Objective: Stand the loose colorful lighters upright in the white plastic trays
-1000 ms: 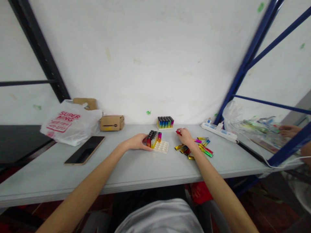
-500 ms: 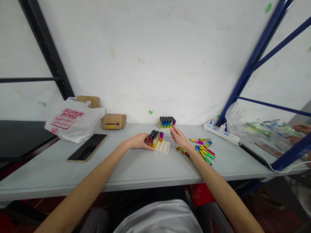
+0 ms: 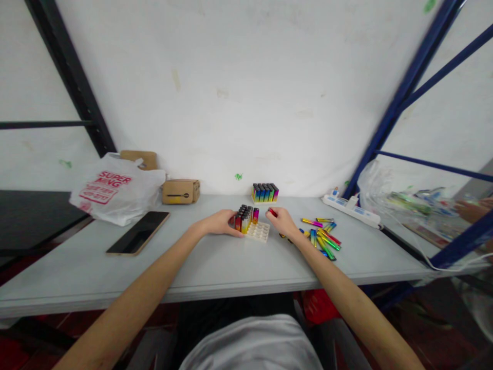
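A white tray (image 3: 262, 234) with round sockets stands on the table, several black-topped lighters (image 3: 244, 218) with shiny coloured bodies upright in its left part. My left hand (image 3: 223, 223) is curved round the tray's left end, thumb at the front corner and fingers behind the lighters. Just right of the tray, my right hand (image 3: 282, 222) is closed in a pinch on a red lighter (image 3: 272, 211), of which only one end shows. Loose metallic lighters (image 3: 325, 239) in several colours lie beside and beyond my right forearm, which hides some of them.
A second, filled rack of lighters (image 3: 265, 192) stands by the wall. On the left are a phone (image 3: 139, 233), a plastic bag (image 3: 119, 187) and a cardboard box (image 3: 181, 191). A power strip (image 3: 352, 210) lies at right; another person's hand (image 3: 472, 210) shows beyond the blue frame.
My right hand has moved slightly down, its pinched red lighter now tilted toward the tray. My left hand stays at the tray's left end.
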A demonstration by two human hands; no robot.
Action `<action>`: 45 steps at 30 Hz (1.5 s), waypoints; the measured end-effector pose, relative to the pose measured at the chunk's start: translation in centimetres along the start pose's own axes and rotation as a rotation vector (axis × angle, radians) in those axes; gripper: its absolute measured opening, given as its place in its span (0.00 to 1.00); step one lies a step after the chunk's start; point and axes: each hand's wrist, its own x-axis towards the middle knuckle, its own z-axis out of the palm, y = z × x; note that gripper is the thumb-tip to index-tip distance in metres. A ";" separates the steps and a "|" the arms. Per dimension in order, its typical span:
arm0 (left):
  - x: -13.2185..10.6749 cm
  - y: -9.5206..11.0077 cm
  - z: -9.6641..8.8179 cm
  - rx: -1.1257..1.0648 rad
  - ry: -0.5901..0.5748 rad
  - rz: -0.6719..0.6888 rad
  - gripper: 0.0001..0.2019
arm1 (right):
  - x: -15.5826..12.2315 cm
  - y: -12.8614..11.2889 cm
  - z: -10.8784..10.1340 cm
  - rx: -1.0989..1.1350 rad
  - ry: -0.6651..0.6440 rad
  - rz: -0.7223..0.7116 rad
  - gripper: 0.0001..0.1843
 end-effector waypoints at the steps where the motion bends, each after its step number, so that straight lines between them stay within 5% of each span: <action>1: 0.0 0.0 0.0 -0.006 -0.002 0.004 0.32 | 0.0 -0.2 -0.1 -0.011 0.006 -0.009 0.18; 17: 0.2 -0.3 0.1 -0.018 0.002 -0.002 0.35 | -0.5 -1.7 -1.2 -0.148 0.092 -0.226 0.22; 30: 0.1 -0.2 0.1 0.044 0.023 -0.029 0.36 | -0.9 -1.7 -0.4 0.006 -0.131 -0.157 0.21; 38: 0.1 -0.1 0.0 0.061 -0.001 -0.021 0.35 | -0.7 -2.7 0.2 -0.333 -0.167 -0.273 0.16; 45: 0.0 -0.2 0.1 0.041 0.009 -0.037 0.34 | -0.8 -2.9 0.4 -0.587 -0.135 -0.143 0.25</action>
